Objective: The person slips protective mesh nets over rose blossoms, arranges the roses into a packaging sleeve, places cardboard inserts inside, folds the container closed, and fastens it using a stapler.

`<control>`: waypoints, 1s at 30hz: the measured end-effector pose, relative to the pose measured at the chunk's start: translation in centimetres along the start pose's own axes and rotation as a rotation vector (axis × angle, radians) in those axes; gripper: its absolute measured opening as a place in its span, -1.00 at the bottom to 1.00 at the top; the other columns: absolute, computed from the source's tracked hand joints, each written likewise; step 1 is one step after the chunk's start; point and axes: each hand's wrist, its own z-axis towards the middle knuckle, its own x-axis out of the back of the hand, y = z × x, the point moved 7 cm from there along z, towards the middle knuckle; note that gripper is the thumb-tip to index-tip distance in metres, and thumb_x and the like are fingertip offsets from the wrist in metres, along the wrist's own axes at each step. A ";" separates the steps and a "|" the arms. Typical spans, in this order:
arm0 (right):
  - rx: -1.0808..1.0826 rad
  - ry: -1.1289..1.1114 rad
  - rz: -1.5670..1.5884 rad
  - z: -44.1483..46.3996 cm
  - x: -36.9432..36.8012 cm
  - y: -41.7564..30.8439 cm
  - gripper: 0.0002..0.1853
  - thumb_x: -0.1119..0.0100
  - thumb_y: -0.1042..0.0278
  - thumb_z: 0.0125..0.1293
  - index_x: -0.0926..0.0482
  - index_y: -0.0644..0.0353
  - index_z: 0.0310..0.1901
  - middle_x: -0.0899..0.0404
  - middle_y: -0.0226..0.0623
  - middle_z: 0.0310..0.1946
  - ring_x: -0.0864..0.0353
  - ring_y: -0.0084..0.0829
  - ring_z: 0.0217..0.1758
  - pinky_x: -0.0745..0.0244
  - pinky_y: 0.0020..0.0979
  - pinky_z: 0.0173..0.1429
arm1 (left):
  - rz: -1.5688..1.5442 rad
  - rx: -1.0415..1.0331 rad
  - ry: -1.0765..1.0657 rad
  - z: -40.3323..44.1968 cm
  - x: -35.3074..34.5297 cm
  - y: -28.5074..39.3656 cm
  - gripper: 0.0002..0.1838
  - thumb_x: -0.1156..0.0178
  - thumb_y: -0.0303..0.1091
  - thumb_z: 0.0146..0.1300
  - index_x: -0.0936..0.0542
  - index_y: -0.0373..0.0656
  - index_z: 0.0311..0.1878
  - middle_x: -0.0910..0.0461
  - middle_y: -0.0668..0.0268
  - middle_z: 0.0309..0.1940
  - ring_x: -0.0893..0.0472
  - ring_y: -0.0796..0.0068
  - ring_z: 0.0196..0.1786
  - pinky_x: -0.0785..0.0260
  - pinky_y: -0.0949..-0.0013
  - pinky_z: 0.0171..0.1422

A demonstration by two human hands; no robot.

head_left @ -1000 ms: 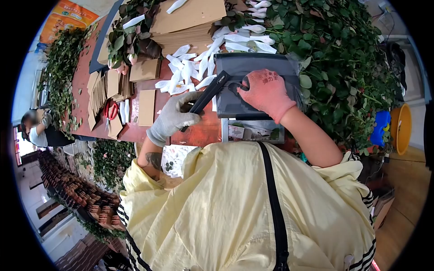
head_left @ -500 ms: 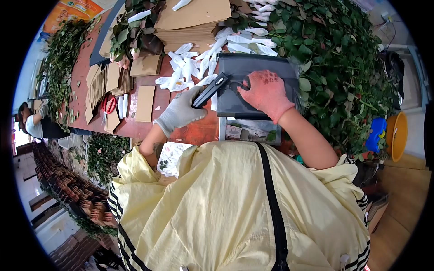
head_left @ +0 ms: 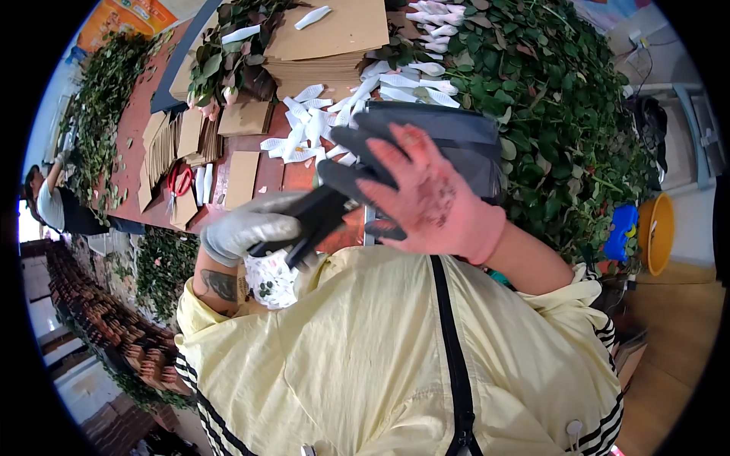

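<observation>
My left hand (head_left: pixel 247 228), in a grey-white glove, is closed around a black stapler (head_left: pixel 318 216) held low in front of my chest. The stapler is a little blurred. My right hand (head_left: pixel 437 194) wears a pink glove with dark grey fingers; its fingers are spread, with the back of the hand towards me. Those fingertips hover beside the stapler's far end, and whether they touch it I cannot tell. Behind the right hand lies a stack of dark, clear-edged plastic sheets (head_left: pixel 468 137), partly covered by the hand.
White mesh sleeves (head_left: pixel 308 129) lie scattered on the red table. Cardboard sheets (head_left: pixel 327 34), red scissors (head_left: pixel 180 182) and pink roses (head_left: pixel 204 102) are to the left and back. Leafy stems (head_left: pixel 555 114) heap up on the right. Another person (head_left: pixel 57 197) stands far left.
My left hand has drawn the stapler down and left, towards my body. The right hand has lifted off the plastic sheets, spread its fingers and moved left towards the stapler.
</observation>
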 end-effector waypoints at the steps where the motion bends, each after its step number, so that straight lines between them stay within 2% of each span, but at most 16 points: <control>1: 0.030 0.003 0.020 0.0 -1.0 -0.5 -0.36 -0.22 -0.16 0.03 -0.47 0.06 0.10 -0.36 -0.24 0.15 -0.31 -0.21 0.24 -0.20 -0.23 0.32 | -0.075 -0.024 -0.003 0.0 -0.8 -0.2 -0.15 -0.25 0.05 0.13 -0.26 -0.41 0.31 -0.55 0.15 -0.11 -0.62 0.43 -0.27 -0.49 0.44 -0.25; 2: 0.060 0.003 0.042 0.0 -1.5 -0.9 -0.35 -0.13 -0.23 0.08 -0.46 0.03 0.12 -0.39 -0.28 0.12 -0.38 -0.25 0.17 -0.27 -0.35 0.26 | -0.135 -0.041 0.024 -0.1 -1.2 -0.1 -0.13 -0.22 0.08 0.17 -0.22 -0.42 0.33 -0.55 0.13 -0.07 -0.61 0.45 -0.19 -0.48 0.45 -0.19; 3: -0.028 -0.019 0.128 0.7 -0.2 -0.5 -0.29 -0.27 -0.14 0.00 -0.42 0.08 0.16 -0.43 -0.26 0.10 -0.42 -0.25 0.15 -0.29 -0.34 0.24 | -0.266 -0.115 0.040 0.1 -0.9 0.2 -0.15 -0.20 0.08 0.19 -0.22 -0.42 0.34 -0.54 0.09 -0.01 -0.60 0.42 -0.09 -0.47 0.42 -0.08; 4: -0.013 -0.032 0.124 0.9 0.3 -0.7 -0.29 -0.27 -0.14 0.00 -0.42 0.08 0.16 -0.43 -0.26 0.10 -0.42 -0.25 0.15 -0.29 -0.34 0.24 | -0.400 -0.191 0.056 0.4 -0.3 0.2 -0.16 -0.19 0.08 0.20 -0.22 -0.41 0.34 -0.52 0.05 0.04 -0.58 0.38 0.01 -0.45 0.39 0.03; 7: -0.304 0.050 0.657 0.2 0.0 2.8 -0.15 -0.46 0.15 -0.18 -0.34 0.18 0.22 -0.50 -0.19 0.01 -0.49 -0.20 0.06 -0.35 -0.29 0.17 | -0.301 -0.703 0.110 -0.1 1.0 0.7 -0.01 -0.28 0.04 0.14 0.04 -0.17 0.47 -0.16 -0.04 0.38 -0.24 -0.02 0.39 -0.04 -0.01 0.46; 9: -0.281 0.069 0.595 0.6 -0.2 2.2 -0.15 -0.45 0.13 -0.16 -0.33 0.19 0.23 -0.48 -0.15 0.03 -0.48 -0.17 0.09 -0.33 -0.26 0.19 | -0.172 -1.042 0.126 1.7 -0.7 1.7 0.16 -0.37 -0.03 0.06 0.26 -0.08 0.50 0.03 -0.02 0.45 -0.10 -0.01 0.46 0.03 -0.04 0.48; 10: -0.271 0.089 0.536 0.4 -1.2 1.9 -0.14 -0.43 0.09 -0.13 -0.31 0.20 0.24 -0.45 -0.08 0.08 -0.45 -0.13 0.14 -0.29 -0.21 0.23 | -0.304 -1.146 0.162 2.3 -1.4 2.1 0.09 -0.37 -0.11 0.07 0.17 -0.05 0.50 -0.12 0.02 0.40 -0.16 0.05 0.44 -0.05 0.01 0.46; 12: -0.253 0.090 0.474 0.2 -2.4 1.3 -0.14 -0.41 0.06 -0.11 -0.30 0.21 0.25 -0.42 -0.02 0.12 -0.42 -0.09 0.18 -0.25 -0.16 0.27 | -0.545 -1.101 0.293 2.5 -0.5 2.7 -0.07 -0.31 -0.28 0.14 0.05 -0.02 0.48 -0.25 0.08 0.31 -0.23 0.10 0.41 -0.17 0.03 0.41; 14: -0.185 0.089 0.115 0.5 -1.9 0.4 -0.14 -0.38 -0.01 -0.09 -0.31 0.23 0.25 -0.39 0.02 0.12 -0.39 -0.06 0.19 -0.21 -0.10 0.30 | -0.774 -1.136 0.386 3.3 2.6 1.7 -0.24 -0.22 -0.47 0.19 -0.08 -0.04 0.42 -0.37 0.15 0.17 -0.34 0.16 0.31 -0.26 0.07 0.35; 15: -0.254 0.135 0.074 0.2 -1.4 1.4 -0.27 -0.34 -0.05 -0.06 -0.42 0.15 0.16 -0.41 -0.12 0.13 -0.41 -0.14 0.16 -0.25 -0.08 0.25 | -0.752 -1.192 0.469 3.1 3.4 1.8 -0.33 -0.14 -0.54 0.22 -0.16 -0.07 0.38 -0.40 0.19 0.10 -0.41 0.23 0.21 -0.30 0.10 0.33; 16: -0.231 0.118 0.078 -0.2 -1.5 2.1 -0.27 -0.34 -0.05 -0.06 -0.42 0.15 0.16 -0.41 -0.12 0.13 -0.41 -0.14 0.16 -0.25 -0.08 0.25 | -0.635 -1.218 0.557 3.3 4.9 1.3 -0.46 -0.11 -0.43 0.28 -0.25 -0.12 0.32 -0.39 0.19 0.19 -0.38 0.23 0.26 -0.19 0.06 0.40; 18: -0.372 -0.177 -0.119 -1.1 -3.6 4.9 -0.48 -0.29 -0.02 0.01 -0.54 0.09 -0.03 -0.51 -0.23 0.04 -0.51 -0.19 0.03 -0.38 -0.14 0.10 | -0.659 -1.269 0.669 4.0 7.6 0.7 -0.38 -0.21 -0.48 0.21 -0.21 -0.09 0.32 -0.41 0.26 0.07 -0.43 0.35 0.17 -0.35 0.26 0.23; 19: -0.360 -0.189 -0.118 -0.7 -4.3 5.3 -0.48 -0.29 -0.02 0.01 -0.54 0.09 -0.03 -0.51 -0.23 0.04 -0.51 -0.19 0.03 -0.38 -0.14 0.10 | -0.628 -1.251 0.726 4.6 8.8 0.3 -0.37 -0.23 -0.46 0.20 -0.21 -0.10 0.32 -0.41 0.26 0.08 -0.43 0.37 0.16 -0.35 0.30 0.19; 21: -0.519 -0.501 -0.083 -0.7 -7.5 7.6 -0.66 -0.23 0.03 0.07 -0.58 0.05 -0.19 -0.60 -0.31 -0.14 -0.58 -0.21 -0.12 -0.45 -0.20 -0.07 | -0.543 -1.281 0.774 6.2 10.3 0.1 -0.34 -0.27 -0.43 0.16 -0.21 -0.13 0.31 -0.41 0.25 0.08 -0.42 0.40 0.16 -0.33 0.32 0.22; 24: -0.603 -0.351 -0.155 -0.5 -8.7 9.6 -0.69 -0.22 0.04 0.08 -0.59 0.06 -0.23 -0.62 -0.28 -0.27 -0.61 -0.18 -0.22 -0.48 -0.23 -0.17 | -0.394 -1.290 0.825 8.4 12.1 0.1 -0.28 -0.35 -0.35 0.09 -0.23 -0.19 0.29 -0.40 0.24 0.09 -0.40 0.39 0.18 -0.29 0.32 0.27; 30: -0.547 -0.172 -0.158 -1.7 -9.2 10.1 -0.69 -0.27 0.11 0.08 -0.60 0.09 -0.19 -0.63 -0.34 -0.25 -0.54 -0.18 -0.11 -0.37 -0.17 0.04 | -0.370 -1.295 0.708 13.6 15.0 -0.9 -0.15 -0.41 -0.36 0.01 -0.17 -0.19 0.35 -0.36 0.23 0.12 -0.38 0.40 0.18 -0.31 0.36 0.26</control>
